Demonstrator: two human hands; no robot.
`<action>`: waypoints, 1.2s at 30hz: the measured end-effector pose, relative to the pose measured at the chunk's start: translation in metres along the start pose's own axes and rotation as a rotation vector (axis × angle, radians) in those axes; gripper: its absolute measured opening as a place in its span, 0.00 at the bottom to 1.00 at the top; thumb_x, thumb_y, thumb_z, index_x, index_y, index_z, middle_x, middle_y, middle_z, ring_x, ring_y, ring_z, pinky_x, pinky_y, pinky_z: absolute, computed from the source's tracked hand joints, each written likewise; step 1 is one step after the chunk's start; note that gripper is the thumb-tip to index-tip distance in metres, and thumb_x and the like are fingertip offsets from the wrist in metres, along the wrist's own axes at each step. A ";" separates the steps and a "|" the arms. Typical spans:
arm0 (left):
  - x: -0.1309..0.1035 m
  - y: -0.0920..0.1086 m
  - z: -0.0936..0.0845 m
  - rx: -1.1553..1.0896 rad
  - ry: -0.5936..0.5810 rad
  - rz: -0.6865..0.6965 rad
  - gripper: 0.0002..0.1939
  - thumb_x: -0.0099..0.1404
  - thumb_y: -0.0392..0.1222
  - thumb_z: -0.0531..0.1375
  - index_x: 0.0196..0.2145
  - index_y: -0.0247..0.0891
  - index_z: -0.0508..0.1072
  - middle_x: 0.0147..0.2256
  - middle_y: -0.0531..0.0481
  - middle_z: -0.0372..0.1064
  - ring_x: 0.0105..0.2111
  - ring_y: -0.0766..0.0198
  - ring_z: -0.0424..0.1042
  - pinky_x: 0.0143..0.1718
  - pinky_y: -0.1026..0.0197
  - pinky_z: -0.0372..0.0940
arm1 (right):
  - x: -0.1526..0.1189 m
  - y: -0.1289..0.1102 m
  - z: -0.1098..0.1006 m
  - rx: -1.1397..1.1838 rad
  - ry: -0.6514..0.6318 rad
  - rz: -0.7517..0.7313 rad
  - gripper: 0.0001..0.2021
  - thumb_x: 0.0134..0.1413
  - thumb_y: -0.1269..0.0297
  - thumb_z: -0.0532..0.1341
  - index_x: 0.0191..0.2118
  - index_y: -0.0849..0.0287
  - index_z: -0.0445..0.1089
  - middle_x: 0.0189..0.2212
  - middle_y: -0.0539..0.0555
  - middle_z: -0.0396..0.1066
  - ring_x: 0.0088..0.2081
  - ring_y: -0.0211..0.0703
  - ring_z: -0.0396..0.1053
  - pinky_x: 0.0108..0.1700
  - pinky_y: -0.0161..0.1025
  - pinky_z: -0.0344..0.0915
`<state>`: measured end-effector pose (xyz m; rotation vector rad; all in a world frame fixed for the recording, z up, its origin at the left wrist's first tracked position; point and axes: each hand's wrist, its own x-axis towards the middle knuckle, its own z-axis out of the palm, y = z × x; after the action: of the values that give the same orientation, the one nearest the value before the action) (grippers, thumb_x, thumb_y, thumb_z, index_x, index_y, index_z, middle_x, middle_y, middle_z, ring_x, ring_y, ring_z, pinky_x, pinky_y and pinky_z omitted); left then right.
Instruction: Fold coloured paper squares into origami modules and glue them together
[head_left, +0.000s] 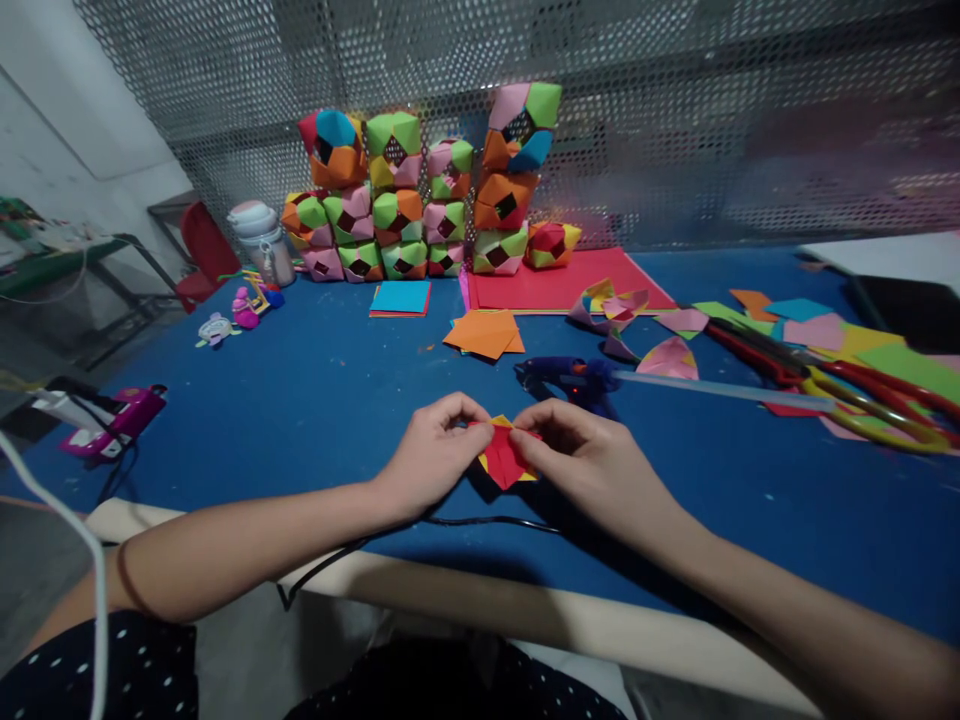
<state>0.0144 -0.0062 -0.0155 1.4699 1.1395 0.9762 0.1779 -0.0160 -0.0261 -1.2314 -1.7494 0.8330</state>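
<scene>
Between my two hands is a small folded paper piece (504, 458), red on the face toward me with yellow at its edges. My left hand (442, 450) pinches its upper left side between thumb and fingers. On the upper right side, my right hand (581, 450) grips it the same way. The piece is held just above the blue table (300, 420), near the front edge. Beyond my right hand lies a blue glue gun (574, 375) with a small red light and a long clear glue stick (720, 388) out of its back.
Stacked folded-paper balls (401, 215) stand against the perforated metal panel (675, 120). Orange paper squares (486, 333), blue squares (401, 297) and red sheets (555, 285) lie behind. Scissors (862, 395) and paper scraps are at right; a purple power strip (124, 425) is at left. A black cord (487, 520) runs in front.
</scene>
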 end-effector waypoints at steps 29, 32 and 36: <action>0.003 0.001 -0.006 0.295 -0.052 0.110 0.05 0.59 0.37 0.56 0.27 0.35 0.69 0.24 0.54 0.65 0.24 0.71 0.60 0.25 0.67 0.55 | 0.011 0.002 -0.008 0.231 -0.145 0.146 0.07 0.50 0.62 0.59 0.29 0.61 0.68 0.25 0.49 0.67 0.27 0.34 0.63 0.31 0.33 0.59; 0.003 0.001 -0.006 0.305 -0.067 0.099 0.06 0.59 0.38 0.56 0.27 0.35 0.69 0.24 0.54 0.65 0.24 0.71 0.60 0.25 0.67 0.55 | 0.010 0.000 -0.008 0.189 -0.151 0.140 0.06 0.50 0.64 0.58 0.29 0.61 0.69 0.24 0.49 0.67 0.25 0.33 0.62 0.28 0.32 0.58; 0.003 0.003 -0.005 0.297 -0.098 0.073 0.06 0.59 0.39 0.56 0.27 0.35 0.68 0.24 0.54 0.64 0.23 0.71 0.59 0.25 0.67 0.54 | 0.008 -0.002 -0.007 0.155 -0.125 0.110 0.04 0.49 0.68 0.57 0.28 0.62 0.68 0.22 0.48 0.67 0.24 0.32 0.62 0.26 0.31 0.59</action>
<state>0.0108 -0.0026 -0.0112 1.7874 1.2042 0.7980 0.1818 -0.0083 -0.0194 -1.2027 -1.6914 1.1102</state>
